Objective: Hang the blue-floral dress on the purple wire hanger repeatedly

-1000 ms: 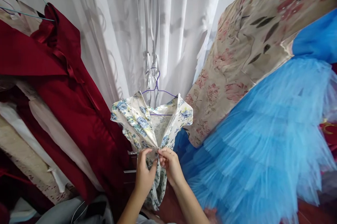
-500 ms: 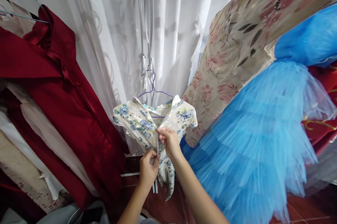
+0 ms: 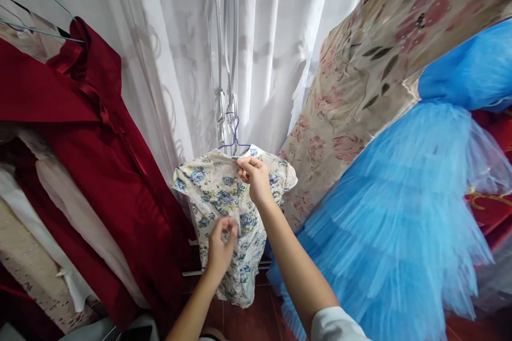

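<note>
Roughly vertical dress [image 3: 248, 222], neckline [image 3: 218, 153] up.

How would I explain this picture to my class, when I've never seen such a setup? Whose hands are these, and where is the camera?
There is no machine here. A person works with two bare hands, and a camera worn on the head looks forward and down at them.

In the middle, a small blue-flowered garment hangs on a purple hanger. The right hand pinches its front near the neckline. The left hand is lower, in front of the garment; it is blurred, so I cannot tell whether it grips anything.

Around them, a dark red garment hangs on the left and a ruffled blue dress on the right. Behind is a white curtain.
</note>
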